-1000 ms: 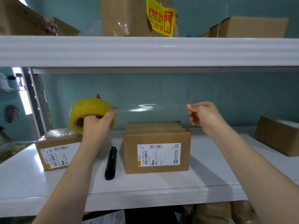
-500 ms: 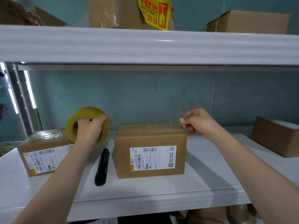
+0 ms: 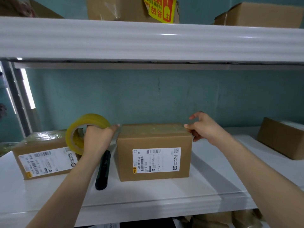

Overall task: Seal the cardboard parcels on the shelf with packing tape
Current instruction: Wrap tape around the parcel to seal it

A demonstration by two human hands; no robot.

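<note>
I start with the shelf [image 3: 148, 203], white, which carries everything. The middle parcel [image 3: 154, 162] stands on it, label facing me, and I place the rest from that box.

The parcel to its left [image 3: 44, 160] has a glossy, wrinkled film over its top, so I judge that one already sealed. The parcel well off to its right [image 3: 283, 137] is cut by the frame edge, and I cannot tell whether it is taped.

My left grip [image 3: 97, 139] is just beside the middle parcel's upper left edge. Its fingers are curled through the core of the yellow tape roll [image 3: 92, 119], holding it upright. My right grip [image 3: 204, 127] is at the upper right edge, thumb and forefinger pinching the free end of the tape strip [image 3: 153, 129]. The strip lies across the box top from left to right and is uncut from the roll.

A black cutter [image 3: 103, 170] lies on the shelf close to the middle parcel's left side, untouched.

My judgement is that this box is mid-seal. The strip has yet to be pressed down over both edges and cut, and the right-hand parcel has to be checked
</note>
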